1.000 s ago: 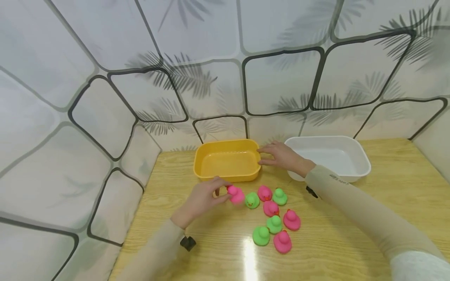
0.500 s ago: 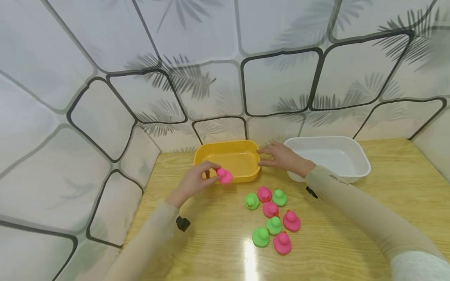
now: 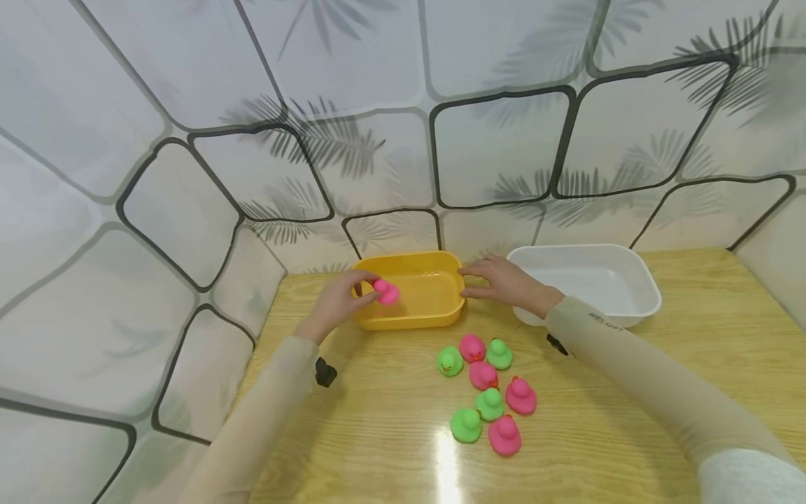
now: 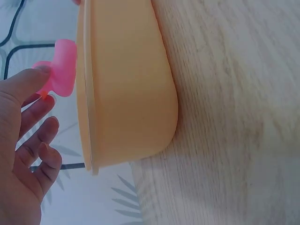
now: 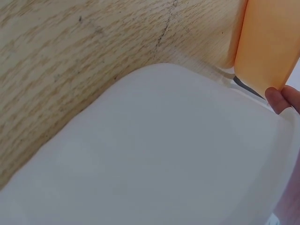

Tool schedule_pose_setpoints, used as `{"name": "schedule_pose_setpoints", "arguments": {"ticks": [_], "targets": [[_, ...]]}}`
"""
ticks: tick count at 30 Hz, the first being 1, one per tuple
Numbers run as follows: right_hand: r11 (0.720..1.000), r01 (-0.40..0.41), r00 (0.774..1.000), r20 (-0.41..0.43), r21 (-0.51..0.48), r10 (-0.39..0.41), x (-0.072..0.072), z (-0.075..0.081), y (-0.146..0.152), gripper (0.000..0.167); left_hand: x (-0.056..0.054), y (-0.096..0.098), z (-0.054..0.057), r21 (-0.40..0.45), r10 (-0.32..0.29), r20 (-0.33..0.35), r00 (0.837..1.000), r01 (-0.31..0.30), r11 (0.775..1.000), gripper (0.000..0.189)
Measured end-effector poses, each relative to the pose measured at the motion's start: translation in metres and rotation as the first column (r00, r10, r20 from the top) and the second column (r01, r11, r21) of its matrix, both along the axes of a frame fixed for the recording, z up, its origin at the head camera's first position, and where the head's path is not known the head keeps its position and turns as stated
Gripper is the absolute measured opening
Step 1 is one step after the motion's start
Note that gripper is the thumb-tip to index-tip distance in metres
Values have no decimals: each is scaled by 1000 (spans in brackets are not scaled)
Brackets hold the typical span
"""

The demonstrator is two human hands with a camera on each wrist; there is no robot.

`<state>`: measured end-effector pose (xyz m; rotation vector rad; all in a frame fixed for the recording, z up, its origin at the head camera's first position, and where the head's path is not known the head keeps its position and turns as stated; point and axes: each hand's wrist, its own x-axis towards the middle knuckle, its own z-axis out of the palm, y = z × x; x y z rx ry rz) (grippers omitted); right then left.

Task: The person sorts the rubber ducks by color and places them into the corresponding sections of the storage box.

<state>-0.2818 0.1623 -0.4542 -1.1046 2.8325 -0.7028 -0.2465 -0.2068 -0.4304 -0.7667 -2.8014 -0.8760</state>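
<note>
pink duck pinched by our left hand, thumb against fingers, above the yellow tub. it has moved in from the tub's near rim, so we judge the carry nearly done, the release not. our right hand touches that tub's right rim; whether it grips, we can't tell. we see nothing inside either yellow or white tub. four pink, four green ducks sit on the table.

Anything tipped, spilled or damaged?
Nothing stands out. The yellow oblong plastic tray and white oblong plastic tray stand upright on the pale wood-grain table. Four pink toy ducks and four green toy ducks in front look upright and undamaged. The left hand holds another pink toy duck over the yellow tray.
</note>
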Motion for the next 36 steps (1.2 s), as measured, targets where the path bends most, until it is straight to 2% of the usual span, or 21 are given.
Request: {"name": "schedule_pose_setpoints", "arguments": {"ticks": [7,18,22,36], "targets": [[1000,-2,1000,1,-10,2,1,1,-1,58,-11,-4,-2,13,39,40,998,-40,999,31],[1000,-5,1000,-15,-6,5,1,0,0,56,-22,-6,-9,0,77,32,996,-77,997,30],[1000,-8,1000,-15,-8,8,1,0,0,56,-24,-6,-9,-3,79,17,997,-79,997,30],[1000,-13,1000,-17,-4,13,2,2,-1,55,-22,-6,-10,-32,84,31,996,-83,996,36]]}}
